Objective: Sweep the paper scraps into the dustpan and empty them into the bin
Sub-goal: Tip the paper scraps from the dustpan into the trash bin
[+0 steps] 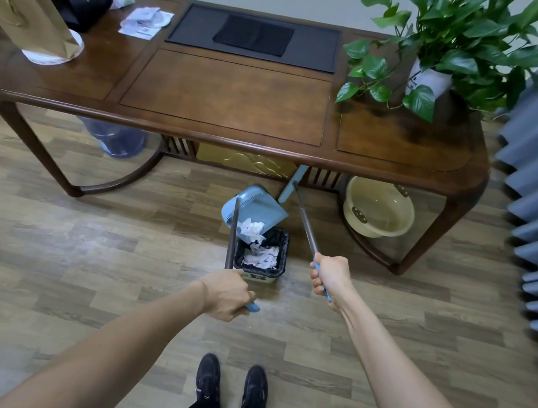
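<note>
The left hand (229, 293) is clamped on the long grey dustpan handle (232, 233), the right hand (328, 276) on the grey broom pole (306, 224). The light blue plastic dustpan (253, 207) tilts over the small black-lined bin (262, 254), white crumpled paper scraps (250, 229) spilling in; likely light, fluttery, easily scattered.

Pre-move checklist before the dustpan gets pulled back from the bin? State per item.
1. Dustpan mouth over the bin: ok, tipped with its lip above the opening.
2. Dustpan emptied: not ok, paper scraps still sit at its lip.
3. Scraps landing inside the bin: ok, a white pile lies in the black liner; none seen on the floor nearby.
4. Left hand on dustpan handle: ok, fingers closed round it.
5. Right hand on broom: ok, brush end parked by the table, clear of the bin.
6. Bin stable: cannot tell.
</note>
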The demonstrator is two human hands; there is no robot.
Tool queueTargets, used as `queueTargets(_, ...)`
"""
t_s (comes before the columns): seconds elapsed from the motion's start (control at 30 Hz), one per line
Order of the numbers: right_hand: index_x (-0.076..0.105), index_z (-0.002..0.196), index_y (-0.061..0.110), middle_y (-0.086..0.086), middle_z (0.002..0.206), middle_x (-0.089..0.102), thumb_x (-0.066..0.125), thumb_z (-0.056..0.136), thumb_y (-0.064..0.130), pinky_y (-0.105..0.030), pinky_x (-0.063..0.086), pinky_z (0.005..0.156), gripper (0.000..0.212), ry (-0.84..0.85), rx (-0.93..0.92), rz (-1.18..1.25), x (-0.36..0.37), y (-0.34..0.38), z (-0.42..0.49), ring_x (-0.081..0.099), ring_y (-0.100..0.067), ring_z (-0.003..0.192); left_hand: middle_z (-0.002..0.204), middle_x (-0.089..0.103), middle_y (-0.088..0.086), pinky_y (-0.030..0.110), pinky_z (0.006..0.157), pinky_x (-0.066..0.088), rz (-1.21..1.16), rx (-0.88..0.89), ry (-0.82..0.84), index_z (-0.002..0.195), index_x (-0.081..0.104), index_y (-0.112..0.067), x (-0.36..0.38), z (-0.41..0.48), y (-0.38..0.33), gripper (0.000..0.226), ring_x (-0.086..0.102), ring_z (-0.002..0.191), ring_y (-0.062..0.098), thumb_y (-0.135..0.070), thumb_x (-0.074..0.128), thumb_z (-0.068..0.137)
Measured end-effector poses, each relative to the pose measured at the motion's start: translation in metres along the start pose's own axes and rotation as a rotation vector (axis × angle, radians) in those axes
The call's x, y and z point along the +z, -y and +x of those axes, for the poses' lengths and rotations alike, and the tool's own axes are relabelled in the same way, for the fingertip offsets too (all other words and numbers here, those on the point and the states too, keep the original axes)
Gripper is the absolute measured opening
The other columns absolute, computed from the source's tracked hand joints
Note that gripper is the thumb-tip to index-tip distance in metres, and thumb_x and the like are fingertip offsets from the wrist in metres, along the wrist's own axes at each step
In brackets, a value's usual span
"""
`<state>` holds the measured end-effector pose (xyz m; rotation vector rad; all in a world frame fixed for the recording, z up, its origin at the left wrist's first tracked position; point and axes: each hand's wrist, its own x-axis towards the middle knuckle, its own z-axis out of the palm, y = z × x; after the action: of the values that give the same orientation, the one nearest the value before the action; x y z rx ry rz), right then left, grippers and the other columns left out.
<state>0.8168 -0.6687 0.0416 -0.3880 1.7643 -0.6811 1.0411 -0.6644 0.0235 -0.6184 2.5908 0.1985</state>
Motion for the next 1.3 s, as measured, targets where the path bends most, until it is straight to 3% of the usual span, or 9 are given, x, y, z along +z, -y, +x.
queueTargets(0.33, 0.050, 0.086, 0.007, -0.005, 0.058, 0.042, 0.046, 0.101, 0.021, -0.017, 0.023, 0.032, 0.021, -0.024, -0.024, 0.001, -0.004, 0.001, -0.001, 0.033, -0.013, 0.040, 0.084, 0.071, 0.019, 0.038, 0.091, 0.042, -0.010, 0.012, -0.039, 0.099, 0.060, -0.006, -0.003, 0.001, 0.002, 0.035, 0.065, 0.075, 0.034, -0.036, 0.042, 0.100)
queueTargets(0.7, 0.052, 0.094, 0.007, -0.007, 0.065, 0.046, 0.046, 0.100, 0.016, -0.018, 0.027, 0.033, 0.012, -0.004, -0.021, -0.028, -0.010, 0.014, -0.007, 0.035, -0.014, 0.045, 0.082, 0.071, 0.016, 0.036, 0.082, 0.044, -0.108, -0.048, -0.158, 0.095, 0.059, -0.008, -0.005, 0.000, -0.003, 0.037, 0.064, 0.073, 0.036, -0.040, 0.042, 0.099)
queueTargets(0.73, 0.052, 0.100, 0.010, -0.010, 0.069, 0.050, 0.046, 0.099, 0.012, -0.019, 0.030, 0.033, 0.007, 0.006, -0.032, -0.010, -0.011, 0.018, -0.011, 0.038, -0.014, 0.045, 0.082, 0.070, 0.016, 0.036, 0.080, 0.044, -0.160, -0.093, -0.209, 0.094, 0.059, -0.008, -0.008, -0.001, -0.002, 0.038, 0.063, 0.075, 0.036, -0.042, 0.042, 0.099)
queueTargets(0.8, 0.048, 0.124, 0.022, -0.020, 0.090, 0.061, 0.045, 0.098, 0.005, -0.021, 0.038, 0.034, 0.032, 0.030, -0.047, 0.062, -0.014, 0.028, -0.016, 0.050, -0.016, 0.047, 0.077, 0.069, 0.016, 0.036, 0.071, 0.048, -0.300, -0.201, -0.332, 0.087, 0.059, -0.010, -0.020, -0.004, 0.006, 0.037, 0.063, 0.072, 0.036, -0.044, 0.046, 0.098)
queueTargets(0.9, 0.040, 0.146, 0.010, -0.035, 0.118, 0.060, 0.041, 0.096, -0.002, -0.022, 0.048, 0.037, 0.051, 0.126, -0.024, 0.204, -0.026, 0.055, -0.025, 0.064, -0.018, 0.052, 0.057, 0.056, 0.007, 0.033, 0.053, 0.033, -0.544, -0.453, -0.477, 0.066, 0.044, -0.016, -0.047, -0.006, 0.024, 0.043, 0.052, 0.053, 0.023, -0.046, 0.051, 0.096)
queueTargets(1.0, 0.053, 0.134, 0.003, -0.034, 0.111, 0.064, 0.048, 0.092, 0.004, -0.026, 0.056, 0.048, 0.042, 0.197, -0.089, 0.216, -0.038, 0.078, -0.037, 0.073, -0.037, 0.084, 0.051, 0.045, 0.009, 0.032, 0.050, 0.029, -0.907, -0.765, -0.717, 0.060, 0.043, -0.009, -0.072, -0.003, 0.048, 0.050, 0.040, 0.048, 0.015, -0.044, 0.055, 0.094)
queueTargets(1.1, 0.065, 0.118, 0.001, -0.033, 0.102, 0.070, 0.041, 0.097, 0.026, -0.041, 0.062, 0.073, 0.040, 0.187, -0.261, 0.121, -0.042, 0.095, -0.041, 0.074, -0.041, 0.087, 0.054, 0.044, 0.006, 0.030, 0.053, 0.032, -1.432, -0.916, -0.929, 0.063, 0.040, -0.012, -0.098, -0.005, 0.075, 0.043, 0.039, 0.052, 0.019, -0.039, 0.056, 0.091)
queueTargets(1.2, 0.070, 0.110, 0.001, -0.027, 0.090, 0.073, 0.036, 0.091, 0.014, -0.050, 0.058, 0.090, 0.041, 0.153, -0.410, -0.027, -0.042, 0.109, -0.044, 0.075, -0.037, 0.083, 0.058, 0.055, 0.007, 0.023, 0.046, 0.041, -1.881, -0.858, -0.933, 0.075, 0.049, -0.009, -0.119, -0.008, 0.094, 0.025, 0.049, 0.049, 0.018, -0.022, 0.051, 0.096)
queueTargets(1.3, 0.069, 0.094, 0.014, -0.007, 0.078, 0.073, 0.054, 0.082, 0.015, -0.050, 0.056, 0.092, 0.020, 0.125, -0.568, -0.347, -0.039, 0.107, -0.047, 0.076, -0.026, 0.078, 0.073, 0.071, 0.010, 0.026, 0.063, 0.052, -1.933, -0.730, -0.855, 0.079, 0.064, 0.002, -0.124, -0.006, 0.093, 0.025, 0.063, 0.064, 0.020, -0.009, 0.046, 0.092)
